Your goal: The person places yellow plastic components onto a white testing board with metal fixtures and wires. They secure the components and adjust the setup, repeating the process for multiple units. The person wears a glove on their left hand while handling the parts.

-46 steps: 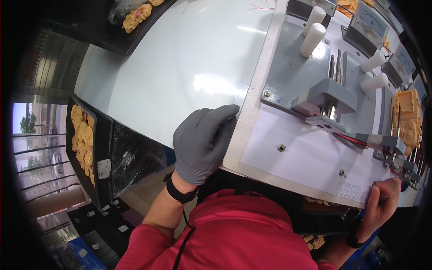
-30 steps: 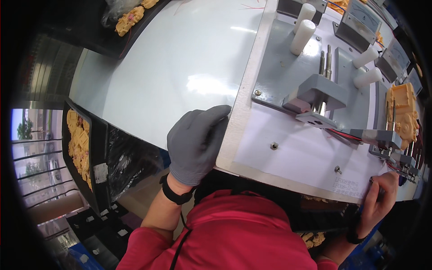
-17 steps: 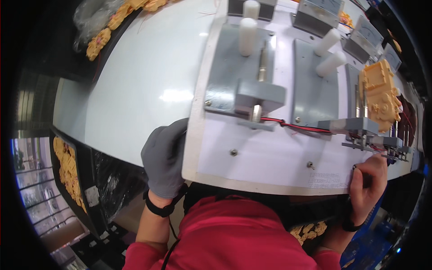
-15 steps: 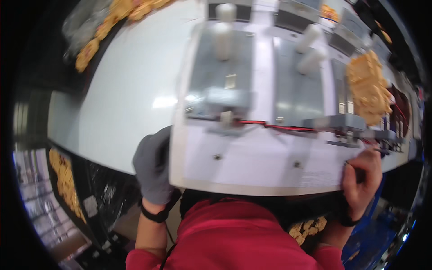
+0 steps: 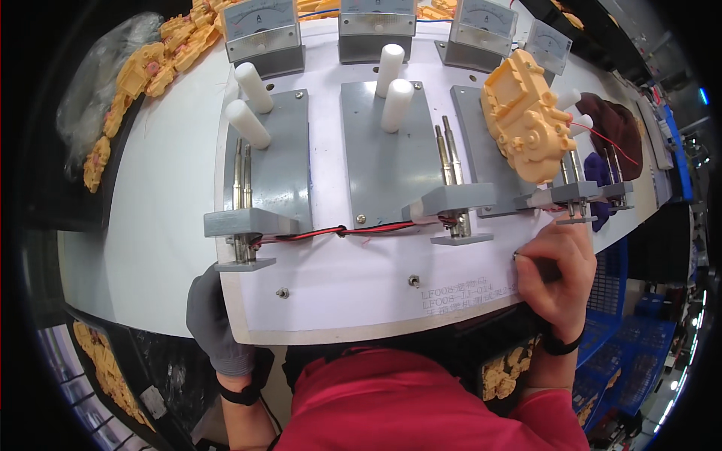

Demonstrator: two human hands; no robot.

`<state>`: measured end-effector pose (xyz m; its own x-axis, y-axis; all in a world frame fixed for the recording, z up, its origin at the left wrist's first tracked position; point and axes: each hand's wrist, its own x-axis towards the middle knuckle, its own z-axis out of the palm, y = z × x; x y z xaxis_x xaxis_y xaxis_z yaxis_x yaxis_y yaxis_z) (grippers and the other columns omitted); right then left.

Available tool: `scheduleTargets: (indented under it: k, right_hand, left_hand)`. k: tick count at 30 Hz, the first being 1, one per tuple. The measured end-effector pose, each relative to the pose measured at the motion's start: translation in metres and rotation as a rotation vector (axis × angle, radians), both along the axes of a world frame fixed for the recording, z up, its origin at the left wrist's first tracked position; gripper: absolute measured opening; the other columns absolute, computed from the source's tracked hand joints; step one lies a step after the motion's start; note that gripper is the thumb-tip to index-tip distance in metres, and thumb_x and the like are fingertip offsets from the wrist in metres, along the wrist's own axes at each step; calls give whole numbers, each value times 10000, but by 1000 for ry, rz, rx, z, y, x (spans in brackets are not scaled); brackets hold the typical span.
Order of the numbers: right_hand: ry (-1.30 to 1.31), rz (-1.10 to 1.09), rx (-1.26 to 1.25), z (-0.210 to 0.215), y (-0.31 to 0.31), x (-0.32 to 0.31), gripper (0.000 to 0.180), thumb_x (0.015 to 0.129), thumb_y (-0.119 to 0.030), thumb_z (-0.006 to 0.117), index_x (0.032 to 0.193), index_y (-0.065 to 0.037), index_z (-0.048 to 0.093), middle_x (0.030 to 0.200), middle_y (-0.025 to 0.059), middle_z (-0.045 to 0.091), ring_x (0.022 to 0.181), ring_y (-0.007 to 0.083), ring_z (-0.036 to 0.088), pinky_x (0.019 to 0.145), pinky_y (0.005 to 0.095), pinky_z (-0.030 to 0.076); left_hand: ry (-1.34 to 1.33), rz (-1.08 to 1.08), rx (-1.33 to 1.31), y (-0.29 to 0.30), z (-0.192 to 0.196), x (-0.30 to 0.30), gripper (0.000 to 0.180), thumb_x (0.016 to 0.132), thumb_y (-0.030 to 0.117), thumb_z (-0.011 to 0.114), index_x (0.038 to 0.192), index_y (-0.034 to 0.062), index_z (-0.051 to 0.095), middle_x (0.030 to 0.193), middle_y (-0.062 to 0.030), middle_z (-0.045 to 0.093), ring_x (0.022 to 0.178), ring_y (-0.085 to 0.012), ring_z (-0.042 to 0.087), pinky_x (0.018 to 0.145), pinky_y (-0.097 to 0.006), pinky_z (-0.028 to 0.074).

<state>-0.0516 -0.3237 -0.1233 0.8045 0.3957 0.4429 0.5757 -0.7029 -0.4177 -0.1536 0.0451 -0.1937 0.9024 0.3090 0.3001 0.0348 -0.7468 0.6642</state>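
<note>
My left hand [image 5: 214,323], in a grey glove, is beside the near left corner of a white test board [image 5: 323,319]; its fingers are partly hidden there. My bare right hand [image 5: 560,274] is curled at the board's near right, thumb and finger pinched at a small dark toggle switch mostly covered by them. Two more toggle switches [image 5: 283,293] [image 5: 414,281] stand along the near side. An orange-yellow plastic gearbox housing [image 5: 526,120] sits above the third grey plate, beyond my right hand. Grey blocks with metal probe pins [image 5: 451,161] line the plates, joined by red and black wires [image 5: 316,234].
Analog panel meters [image 5: 263,30] stand along the board's far side. White pegs [image 5: 397,105] rise from grey plates [image 5: 383,173]. More yellow housings [image 5: 154,64] and a clear plastic bag [image 5: 98,83] lie far left. Blue crates [image 5: 609,353] are at lower right, a dark red cloth [image 5: 613,135] at right.
The view has shifted and sharpened, so the board and both hands appear further left. My right hand stays near the same switch, and my left stays by the board's edge.
</note>
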Motion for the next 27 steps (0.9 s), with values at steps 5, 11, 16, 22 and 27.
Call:
scheduleTargets:
  k: [5, 11, 16, 22, 27]
  right_hand:
    - [-16, 7, 4, -1, 0, 1, 186, 679, -70, 785, 819, -100, 666, 790, 38, 626, 766, 240, 554, 742, 370, 400]
    - [-1, 17, 4, 0, 0, 1, 181, 683, -79, 784, 818, -102, 665, 801, 38, 622, 776, 243, 558, 749, 370, 396]
    - [-8, 30, -13, 0, -1, 2, 183, 681, -82, 782, 815, -104, 659, 800, 36, 616, 773, 238, 554, 739, 373, 388]
    - [-20, 24, -19, 1, 1, 2, 186, 676, -79, 778, 812, -103, 652, 781, 28, 607, 756, 235, 545, 737, 374, 381]
    - [-22, 19, -15, 1, 1, 2, 184, 673, -66, 772, 807, -101, 650, 768, 25, 606, 745, 234, 543, 732, 370, 382]
  left_hand:
    - [0, 9, -9, 0, -2, -1, 412, 897, 200, 622, 1218, -58, 594, 1052, -125, 656, 932, -210, 628, 848, -329, 494]
    - [9, 2, -72, -3, 1, 0, 412, 890, 188, 630, 1221, -56, 597, 1062, -125, 658, 948, -215, 630, 864, -338, 493]
    - [-72, 15, -73, -4, -4, 2, 373, 838, 123, 690, 1169, -38, 628, 1012, -131, 669, 909, -237, 636, 834, -343, 492]
    - [-128, 41, -150, -4, -8, 1, 333, 839, 34, 702, 1159, -28, 635, 985, -88, 646, 846, -164, 602, 766, -288, 480]
    - [-37, 61, -212, 6, -15, -9, 434, 855, 64, 695, 1255, -31, 554, 1168, -105, 628, 1026, -185, 625, 895, -310, 503]
